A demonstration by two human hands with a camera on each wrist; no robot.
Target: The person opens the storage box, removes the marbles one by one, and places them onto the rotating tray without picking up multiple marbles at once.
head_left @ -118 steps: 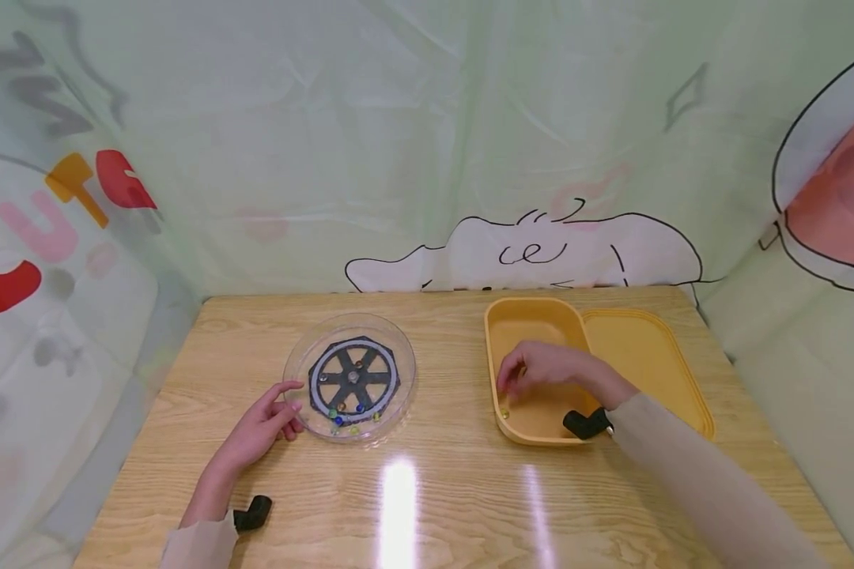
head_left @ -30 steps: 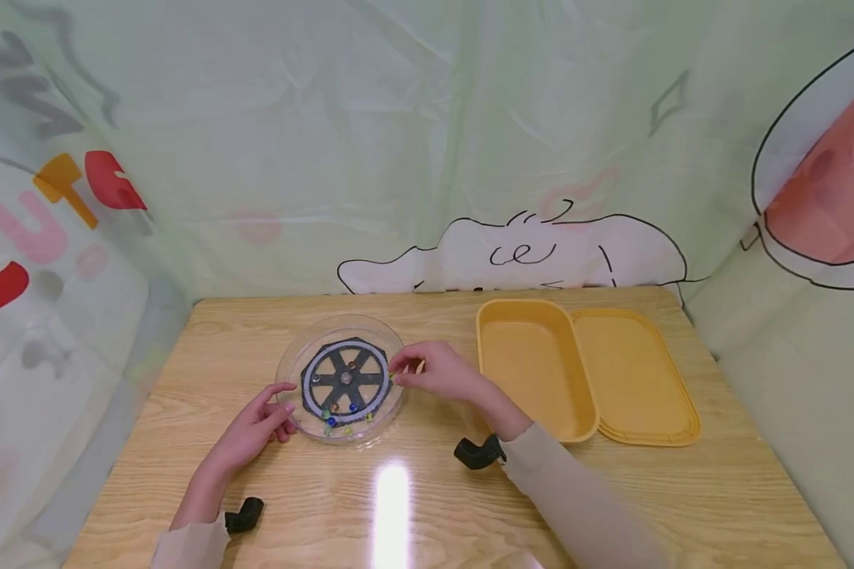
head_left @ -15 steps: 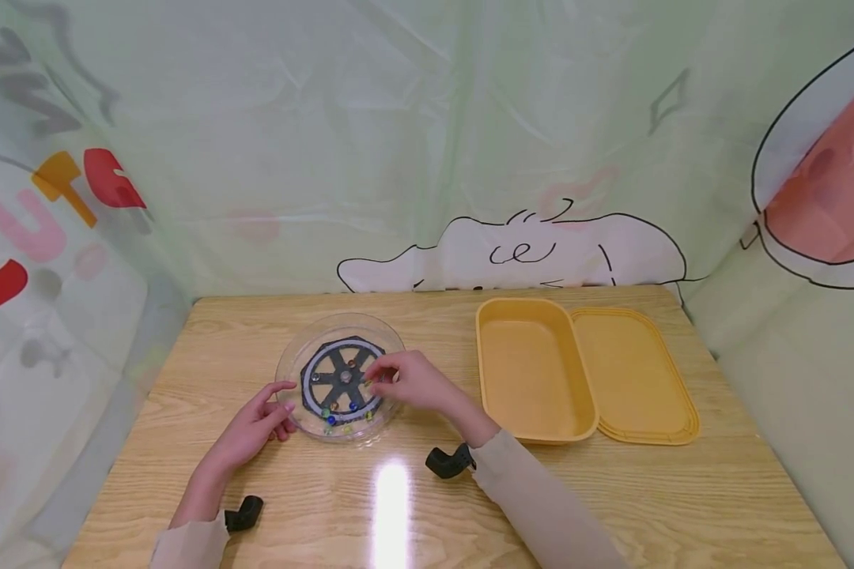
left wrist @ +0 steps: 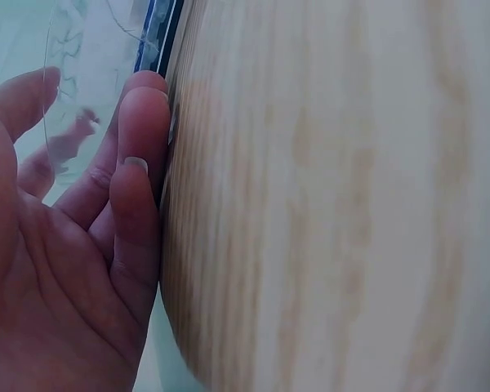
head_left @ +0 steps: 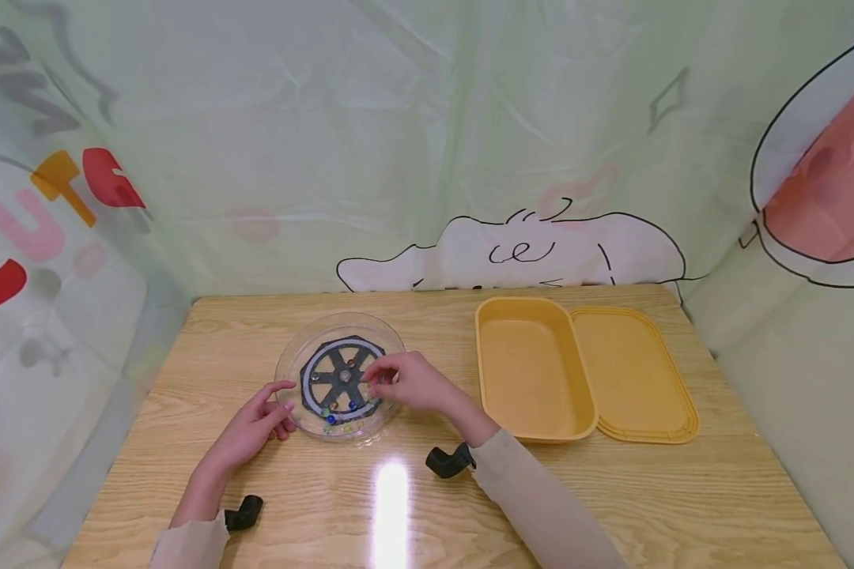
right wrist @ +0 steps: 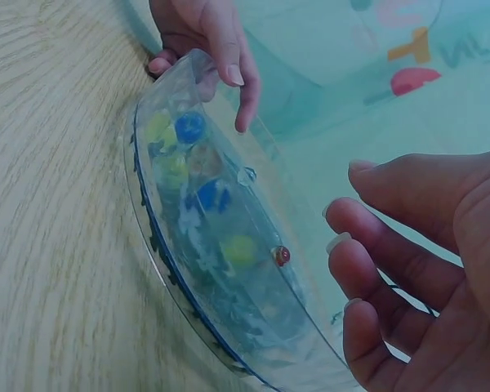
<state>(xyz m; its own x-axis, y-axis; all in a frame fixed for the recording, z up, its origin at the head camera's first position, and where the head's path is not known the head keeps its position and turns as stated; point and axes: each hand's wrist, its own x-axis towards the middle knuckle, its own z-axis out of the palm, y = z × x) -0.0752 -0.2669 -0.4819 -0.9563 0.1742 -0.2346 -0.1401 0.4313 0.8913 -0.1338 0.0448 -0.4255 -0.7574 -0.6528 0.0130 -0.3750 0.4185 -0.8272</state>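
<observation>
A round clear dish (head_left: 288, 357) sits on the table, with a black spoked wheel pattern (head_left: 345, 377) showing through it. Several glass marbles lie inside, among them a blue marble (head_left: 330, 420) and, in the right wrist view, a reddish-brown marble (right wrist: 282, 256). My left hand (head_left: 255, 431) rests at the dish's left side; its forefinger reaches over the rim and, in the left wrist view, its other fingers (left wrist: 133, 196) touch the outer wall. Over the dish's right side hovers my right hand (head_left: 413, 382), fingers loosely bent, thumb apart from them, nothing between.
To the right stands a yellow plastic box (head_left: 530, 363), its matching lid (head_left: 629, 375) lying flat beside it. A printed curtain (head_left: 292, 158) hangs behind the wooden table (head_left: 313, 514). Black wrist mounts (head_left: 447, 462) stick out from both sleeves.
Seconds ago my right hand was in the yellow box by a marble; it has since come left over the dish and let a yellow-green marble go there. The left hand has stayed put.
</observation>
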